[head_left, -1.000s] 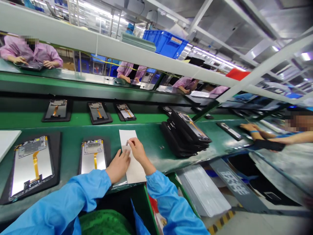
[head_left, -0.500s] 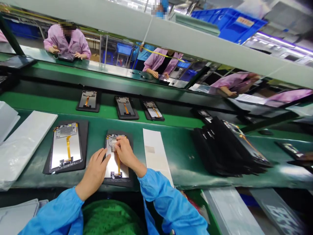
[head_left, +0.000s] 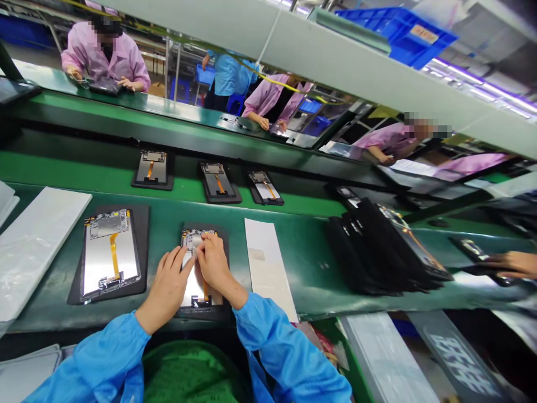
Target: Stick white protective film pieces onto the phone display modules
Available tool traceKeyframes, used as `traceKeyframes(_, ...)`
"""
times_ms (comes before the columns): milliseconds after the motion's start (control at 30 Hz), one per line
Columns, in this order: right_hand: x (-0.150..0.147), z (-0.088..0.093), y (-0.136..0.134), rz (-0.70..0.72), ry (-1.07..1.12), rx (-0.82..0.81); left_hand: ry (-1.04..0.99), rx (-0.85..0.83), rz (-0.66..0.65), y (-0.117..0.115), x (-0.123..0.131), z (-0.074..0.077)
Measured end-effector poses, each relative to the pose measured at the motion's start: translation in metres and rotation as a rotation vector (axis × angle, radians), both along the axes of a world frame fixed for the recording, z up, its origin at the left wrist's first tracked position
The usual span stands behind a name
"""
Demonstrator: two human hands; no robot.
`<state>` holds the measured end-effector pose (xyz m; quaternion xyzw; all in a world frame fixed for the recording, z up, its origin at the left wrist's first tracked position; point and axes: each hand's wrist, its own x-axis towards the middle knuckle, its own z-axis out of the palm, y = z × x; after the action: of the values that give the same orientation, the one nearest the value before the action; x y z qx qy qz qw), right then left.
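Observation:
An opened tablet [head_left: 197, 285], with a circuit board at its top and an orange ribbon cable, lies on a dark sheet in front of me. My left hand [head_left: 170, 282] rests at its left side with fingers stretched out, their tips at the board's lower edge. My right hand [head_left: 216, 266] reaches over the board from the right, thumb and fingertips pinched together close to the left fingertips. Whatever the pinch holds is too small to make out. Just right of the tablet lies a white paper strip [head_left: 271, 274] with a small greyish square on it.
Another opened tablet [head_left: 111, 257] lies to the left, beside a long white packet [head_left: 37, 240]. Several tablets [head_left: 218, 182] lie along the green strip behind. To the right stands a pile of black sleeves [head_left: 364, 252]; a co-worker's hand [head_left: 518, 263] is at the far right.
My left hand has shifted slightly right, its fingertips closer to those of my right hand. The right hand stays over the board. A co-worker's hand has come further into view at right.

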<state>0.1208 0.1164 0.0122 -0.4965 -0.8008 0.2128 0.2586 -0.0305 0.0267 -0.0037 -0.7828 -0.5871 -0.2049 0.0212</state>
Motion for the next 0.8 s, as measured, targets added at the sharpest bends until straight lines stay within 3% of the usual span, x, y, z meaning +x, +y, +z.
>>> traceKeyframes(367, -0.004, -0.006, -0.001, -0.018, -0.011, 0.016, 0.056, -0.046, 0.029, 0.005, 0.004, 0.000)
traceKeyframes(500, -0.004, 0.001, 0.001, -0.006, -0.042, 0.015, 0.075, -0.054, 0.029, 0.006, 0.005, 0.006)
traceKeyframes(667, 0.004, 0.013, 0.016, 0.021, -0.066, -0.073, 0.024, -0.040, -0.006, 0.013, 0.008, 0.017)
traceKeyframes(800, 0.008, 0.011, 0.028, 0.023, -0.109, -0.148, 0.060, -0.023, -0.007, 0.020, 0.009, 0.019)
